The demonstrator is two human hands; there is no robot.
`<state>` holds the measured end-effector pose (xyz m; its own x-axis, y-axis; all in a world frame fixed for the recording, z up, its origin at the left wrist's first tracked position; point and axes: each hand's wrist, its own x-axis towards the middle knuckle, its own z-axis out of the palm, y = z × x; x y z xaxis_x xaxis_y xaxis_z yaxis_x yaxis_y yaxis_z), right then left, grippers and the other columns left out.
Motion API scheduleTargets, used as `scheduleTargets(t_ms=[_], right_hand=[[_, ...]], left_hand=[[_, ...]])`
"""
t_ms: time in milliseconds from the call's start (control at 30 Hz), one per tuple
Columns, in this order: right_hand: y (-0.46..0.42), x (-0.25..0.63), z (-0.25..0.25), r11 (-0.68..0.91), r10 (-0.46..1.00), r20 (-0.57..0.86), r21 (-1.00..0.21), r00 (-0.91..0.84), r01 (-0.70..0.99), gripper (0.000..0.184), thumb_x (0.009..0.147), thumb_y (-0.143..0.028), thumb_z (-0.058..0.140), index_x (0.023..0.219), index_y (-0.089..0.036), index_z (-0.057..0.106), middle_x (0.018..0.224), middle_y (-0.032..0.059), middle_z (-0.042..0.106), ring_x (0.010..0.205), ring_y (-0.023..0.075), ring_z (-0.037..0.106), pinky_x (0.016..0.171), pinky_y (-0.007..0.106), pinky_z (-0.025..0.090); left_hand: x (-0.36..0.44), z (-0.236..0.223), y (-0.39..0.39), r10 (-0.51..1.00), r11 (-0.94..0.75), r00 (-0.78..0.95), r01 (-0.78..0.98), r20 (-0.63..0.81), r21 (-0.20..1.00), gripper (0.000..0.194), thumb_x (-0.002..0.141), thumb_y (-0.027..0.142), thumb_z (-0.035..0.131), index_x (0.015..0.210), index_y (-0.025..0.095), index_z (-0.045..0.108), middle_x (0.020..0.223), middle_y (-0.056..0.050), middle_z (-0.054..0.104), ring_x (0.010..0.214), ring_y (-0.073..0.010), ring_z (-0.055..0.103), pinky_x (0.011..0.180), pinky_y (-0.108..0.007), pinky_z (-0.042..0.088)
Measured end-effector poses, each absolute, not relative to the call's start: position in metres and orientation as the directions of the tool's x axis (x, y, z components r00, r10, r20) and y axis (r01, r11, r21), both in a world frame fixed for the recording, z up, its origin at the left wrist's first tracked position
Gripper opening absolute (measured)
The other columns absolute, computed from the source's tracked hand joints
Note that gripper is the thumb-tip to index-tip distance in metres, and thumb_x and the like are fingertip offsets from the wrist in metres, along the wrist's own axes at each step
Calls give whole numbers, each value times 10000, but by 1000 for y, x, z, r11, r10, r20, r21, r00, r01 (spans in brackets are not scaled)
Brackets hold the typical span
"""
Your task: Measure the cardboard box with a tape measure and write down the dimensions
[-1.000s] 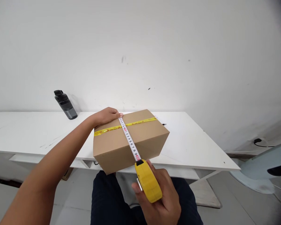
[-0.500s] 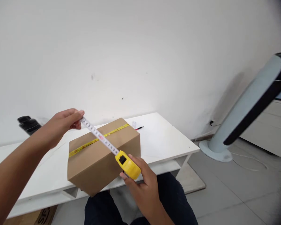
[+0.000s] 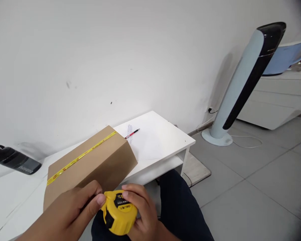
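Note:
My right hand (image 3: 144, 211) is wrapped round a yellow tape measure (image 3: 122, 219) with a black label, held in front of the box above my legs. Thumb and forefinger of my left hand (image 3: 77, 207) pinch at the mouth of the tape measure, where the blade's end comes out. No length of blade shows between the two hands. Behind them a closed cardboard box (image 3: 86, 160), sealed along its top with yellow printed tape (image 3: 82, 155), rests on the white table (image 3: 163, 144).
To the right of the box, a red and black pen (image 3: 132, 133) lies by a sheet of paper (image 3: 150, 144). A black bottle (image 3: 17, 162) stands at the left. Beyond the table's right end is a tower fan (image 3: 237, 87) on the tiled floor, with a white cabinet (image 3: 271, 100) behind.
The blade, stretched out over the box before, has gone back into the case. Both hands have come together lower down, and the view has turned right.

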<state>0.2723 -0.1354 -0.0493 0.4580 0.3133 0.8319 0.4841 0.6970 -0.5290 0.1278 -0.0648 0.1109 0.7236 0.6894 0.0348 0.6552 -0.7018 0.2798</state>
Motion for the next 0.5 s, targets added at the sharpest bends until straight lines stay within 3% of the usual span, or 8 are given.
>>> scheduleTargets(t_ms=[67, 167, 267, 333, 400, 433, 500], right_hand=[[-138, 276, -50, 696, 342, 815, -554, 467, 457, 403, 962, -346, 637, 1340, -239, 546, 1124, 114, 694, 996, 227, 736, 870, 354, 649], [-140, 279, -51, 717, 366, 753, -603, 547, 349, 430, 977, -467, 605, 1335, -238, 537, 1062, 97, 676, 923, 223, 722, 810, 352, 645], [-140, 281, -55, 728, 332, 664, -632, 670, 265, 424, 991, -522, 569, 1322, -258, 537, 1044, 77, 636, 867, 204, 695, 759, 330, 635], [-140, 284, -61, 731, 349, 615, -651, 707, 204, 414, 994, -517, 574, 1336, -288, 529, 1039, 62, 624, 842, 193, 689, 738, 313, 632], [-138, 286, -70, 713, 450, 550, -696, 703, 88, 423, 993, -516, 585, 1360, -317, 520, 1021, 46, 640, 797, 182, 690, 693, 289, 626], [-137, 287, -75, 684, 513, 506, -729, 693, 26, 432, 990, -519, 592, 1369, -323, 522, 1017, 42, 658, 784, 181, 694, 675, 279, 622], [-134, 290, -85, 609, 609, 421, -791, 672, -56, 448, 995, -550, 577, 1376, -318, 544, 1070, 55, 697, 849, 200, 720, 715, 288, 627]], left_hand=[[134, 107, -62, 625, -751, 780, 614, -39, 242, 486, 1004, 579, 417, 679, 253, 572, 617, 16, 623, 559, -149, 589, 557, -235, 474], [146, 90, -64, 599, -746, 795, 597, -94, 295, 507, 1021, 581, 364, 692, 255, 569, 652, -2, 642, 596, -171, 600, 594, -264, 480], [156, 56, -68, 644, -642, 761, 594, -78, 485, 488, 1004, 644, 354, 813, 297, 639, 752, -21, 691, 696, -212, 650, 638, -301, 529], [161, 28, -69, 693, -545, 720, 554, -33, 629, 488, 973, 713, 350, 1047, 363, 683, 957, -46, 742, 891, -255, 700, 748, -347, 582], [167, 1, -68, 733, -471, 679, 470, 35, 747, 593, 901, 808, 400, 1290, 418, 620, 1217, -67, 719, 1139, -301, 673, 906, -403, 587], [170, -11, -66, 749, -439, 660, 427, 59, 790, 656, 856, 844, 446, 1339, 426, 596, 1280, -74, 697, 1201, -320, 646, 957, -424, 573], [182, -28, -59, 758, -383, 648, 359, 68, 851, 704, 756, 891, 548, 1246, 396, 653, 1195, -86, 712, 1126, -340, 658, 936, -443, 570]])
